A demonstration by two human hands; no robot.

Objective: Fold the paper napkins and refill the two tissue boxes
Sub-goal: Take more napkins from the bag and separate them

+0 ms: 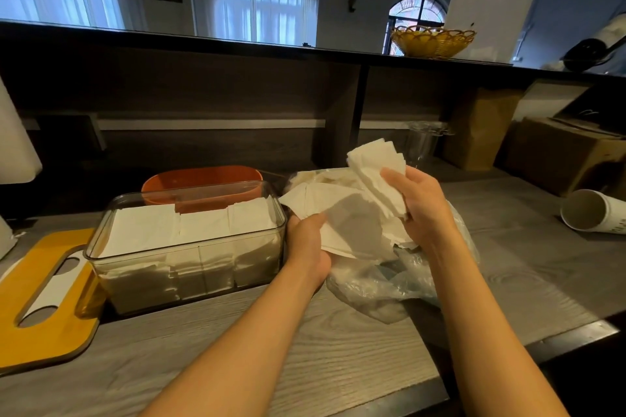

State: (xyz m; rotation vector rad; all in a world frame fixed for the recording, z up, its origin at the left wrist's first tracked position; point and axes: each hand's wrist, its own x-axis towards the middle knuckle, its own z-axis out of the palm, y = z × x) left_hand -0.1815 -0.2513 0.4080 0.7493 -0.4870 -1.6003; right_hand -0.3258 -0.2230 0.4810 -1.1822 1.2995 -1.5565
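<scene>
Grey wood-grain tabletop (pixel 338 349) carries a clear tissue box (pixel 189 247) filled with folded napkins (pixel 189 227). Just right of it, above a plastic bag (pixel 382 288), the left hand (pixel 306 247) grips one napkin sheet (pixel 338 210); the right hand (pixel 423 200) fingers curl around a napkin bundle (pixel 376 159).

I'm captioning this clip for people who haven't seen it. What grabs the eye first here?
Both hands at centre: the left hand and right hand grip a loose bunch of white paper napkins above a crumpled clear plastic bag. Left of them stands a clear rectangular plastic tissue box filled with folded napkins, with a yellow slotted lid lying beside it.
</scene>
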